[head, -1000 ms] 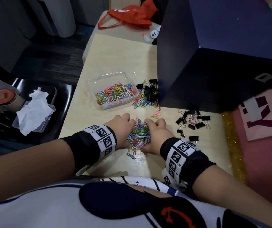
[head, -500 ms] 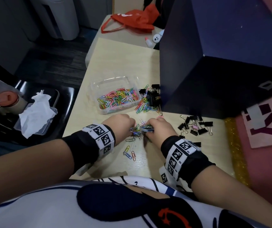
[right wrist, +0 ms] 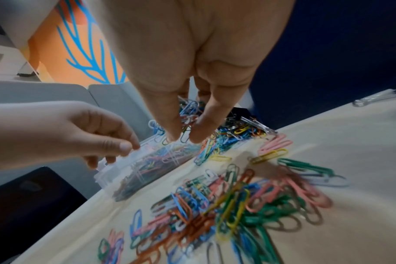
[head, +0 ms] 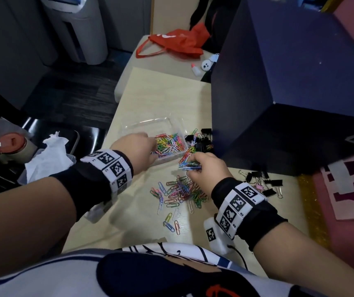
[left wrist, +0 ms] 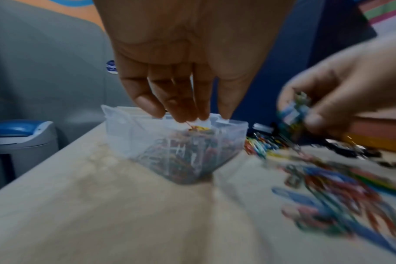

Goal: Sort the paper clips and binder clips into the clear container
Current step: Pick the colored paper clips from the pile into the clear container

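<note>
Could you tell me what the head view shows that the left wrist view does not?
Only the head view shows the red bag, the tissue, both wristbands, and the binder clips as distinct black clips to the right of the right hand.

Only the left wrist view shows the left hand from the palm side, fingertips just above the container rim, and a blue-lidded bin.

Both show the container holding paper clips, the right hand pinching a bunch, and loose clips on the table.
</note>
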Tool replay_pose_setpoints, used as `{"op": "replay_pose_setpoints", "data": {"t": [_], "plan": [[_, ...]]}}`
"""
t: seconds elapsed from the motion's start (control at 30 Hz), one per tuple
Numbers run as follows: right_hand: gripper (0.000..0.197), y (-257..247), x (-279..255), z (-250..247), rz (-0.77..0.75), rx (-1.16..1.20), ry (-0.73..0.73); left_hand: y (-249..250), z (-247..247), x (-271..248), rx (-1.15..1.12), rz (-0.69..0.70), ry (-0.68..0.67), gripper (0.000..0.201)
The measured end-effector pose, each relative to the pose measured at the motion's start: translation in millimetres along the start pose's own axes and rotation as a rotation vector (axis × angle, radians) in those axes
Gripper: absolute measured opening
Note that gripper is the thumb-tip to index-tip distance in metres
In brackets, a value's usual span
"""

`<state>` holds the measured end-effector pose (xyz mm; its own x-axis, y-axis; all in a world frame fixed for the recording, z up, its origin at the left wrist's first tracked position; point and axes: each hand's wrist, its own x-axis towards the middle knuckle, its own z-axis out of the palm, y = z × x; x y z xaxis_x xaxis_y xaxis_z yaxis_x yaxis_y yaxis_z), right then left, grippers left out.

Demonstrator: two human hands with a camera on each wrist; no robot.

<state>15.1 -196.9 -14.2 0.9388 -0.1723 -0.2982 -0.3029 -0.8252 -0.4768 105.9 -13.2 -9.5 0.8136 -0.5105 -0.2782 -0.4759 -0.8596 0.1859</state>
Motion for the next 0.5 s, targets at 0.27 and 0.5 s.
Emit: {"op": "replay_pose_setpoints", "data": {"t": [0.27, 0.5], "plan": [[0.031, -30.7, 29.6, -6.0, -0.100, 0.061, 0.027, 8.7, 17.4, -10.8, 0.057, 0.159, -0.014, 0.021], [0.031, -36.2, 42.6, -10.9, -0.058, -0.079, -0.063, -4.1, 20.1, -2.4, -0.067, 0.201, 0.216, 0.037]]}}
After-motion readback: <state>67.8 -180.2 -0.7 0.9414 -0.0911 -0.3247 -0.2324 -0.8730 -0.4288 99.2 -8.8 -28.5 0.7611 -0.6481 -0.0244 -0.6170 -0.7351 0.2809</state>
